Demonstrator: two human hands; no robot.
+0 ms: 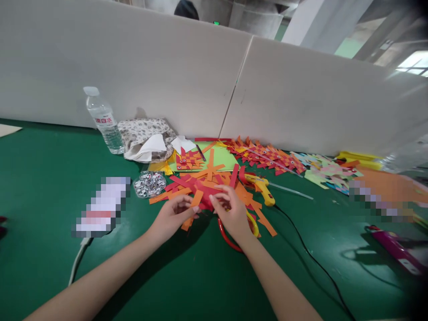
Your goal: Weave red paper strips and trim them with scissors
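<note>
My left hand (175, 215) is closed, with an orange paper strip (196, 199) pinched between thumb and fingers. Just to the right, my right hand (231, 208) is half curled, its thumb and forefinger apart with nothing visible between them. Both hands are over a loose heap of red and orange strips, with a red piece (203, 189) between them. Under my right wrist lie scissors with red and yellow handles (230, 240), partly hidden by the hand. A yellow glue gun (262, 186) rests right of the heap.
A tub of googly eyes (149, 183), a phone (103, 205) and a water bottle (105, 122) are on the left. Woven red-orange fish shapes (267, 156) lie along the white partition (160, 67). A black cord (310, 254) crosses the green table (160, 290); a purple power strip (394, 247) is far right.
</note>
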